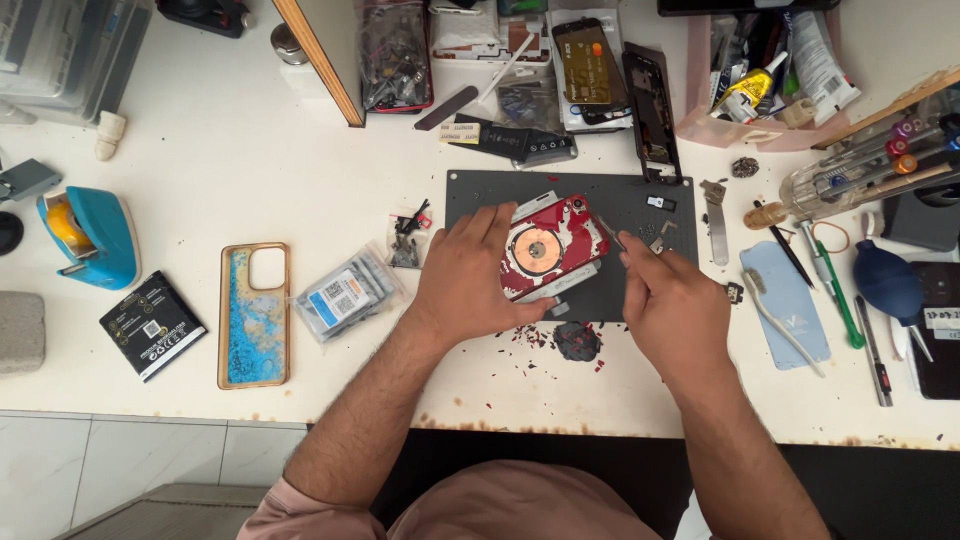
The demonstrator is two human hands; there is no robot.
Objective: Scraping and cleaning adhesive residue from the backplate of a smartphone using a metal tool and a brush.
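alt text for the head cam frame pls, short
A person's left hand steadies a red phone with its back cracked open on a grey work mat, while the right hand works a thin tool at its edge. Around it on the white bench lie a blue phone case, a tape dispenser and screwdrivers.
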